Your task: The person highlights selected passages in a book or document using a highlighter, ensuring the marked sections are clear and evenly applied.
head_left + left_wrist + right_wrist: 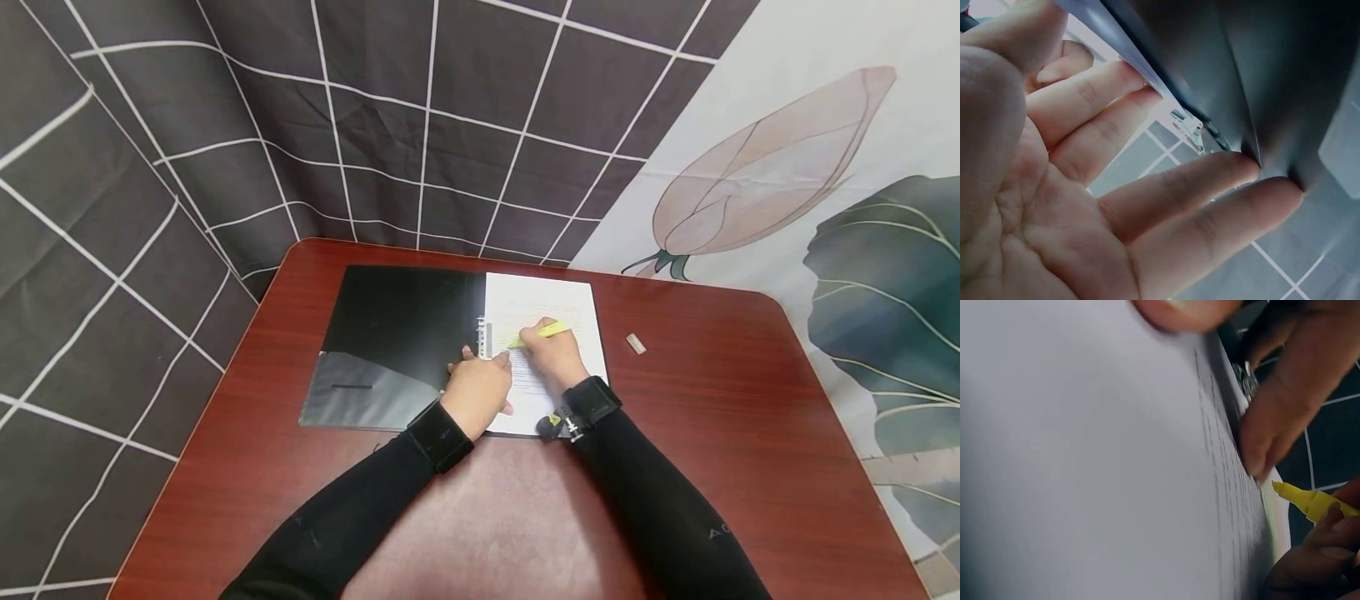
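An open black ring binder (412,308) lies on the table with a white printed sheet (543,287) on its right side. Faint coloured lines run across the sheet's upper part. My right hand (557,360) pinches a yellow highlighter (553,329), its tip at the page near the left hand's fingers. In the right wrist view, the highlighter (1313,503) points toward the printed lines. My left hand (477,392) rests across the binder's middle and the sheet's left edge. Its fingers (1204,244) are spread and fairly straight in the left wrist view, touching the black cover near the metal ring clip (1190,128).
A small whitish block (636,343) lies on the reddish-brown table (712,400), right of the binder. A clear pocket (360,392) covers the binder's lower left. Dark grid-patterned cloth (382,125) hangs behind and at the left, with a plant-patterned cloth (765,175) at the right.
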A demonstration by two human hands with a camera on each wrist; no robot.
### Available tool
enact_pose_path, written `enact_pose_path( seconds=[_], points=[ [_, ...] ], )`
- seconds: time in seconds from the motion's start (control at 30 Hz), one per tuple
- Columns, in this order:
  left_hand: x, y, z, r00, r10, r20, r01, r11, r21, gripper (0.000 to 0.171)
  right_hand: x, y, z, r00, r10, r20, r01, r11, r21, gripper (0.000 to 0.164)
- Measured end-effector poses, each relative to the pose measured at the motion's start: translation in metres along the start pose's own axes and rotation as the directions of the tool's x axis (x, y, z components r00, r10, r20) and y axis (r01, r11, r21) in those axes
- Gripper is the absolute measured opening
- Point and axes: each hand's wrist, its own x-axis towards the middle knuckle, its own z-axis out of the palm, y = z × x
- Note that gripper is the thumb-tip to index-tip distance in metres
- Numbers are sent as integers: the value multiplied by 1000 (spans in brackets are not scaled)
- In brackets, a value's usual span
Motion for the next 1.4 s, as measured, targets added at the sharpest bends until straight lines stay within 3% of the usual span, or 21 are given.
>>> enact_pose_path(
  seconds=[0.2,0.4,0.73,0.83,1.1,1.23,1.4],
  points=[
    [2,2,-2,1000,0,14,0,1000,-2,81,17,25,6,999,-28,-15,28,999,31,20],
    [2,3,-4,999,-17,33,17,1000,-22,82,14,22,7,999,-43,-26,44,998,36,18],
    [4,4,-7,998,-34,51,36,998,-46,81,-18,-16,1,1000,-23,-11,23,999,-40,19],
    [4,4,-7,998,-37,55,40,998,-46,82,-16,-16,1,1000,-31,-1,31,998,-50,20],
    [3,5,-5,995,-45,94,50,997,-60,82,11,13,5,999,-52,-8,51,996,-75,19],
    [2,5,-6,995,-52,79,57,997,-61,85,17,22,5,999,-43,-8,42,995,-95,19],
    [1,4,-5,997,-47,66,50,998,-48,86,5,11,1,999,-50,-15,48,995,-88,19]
  ],
)
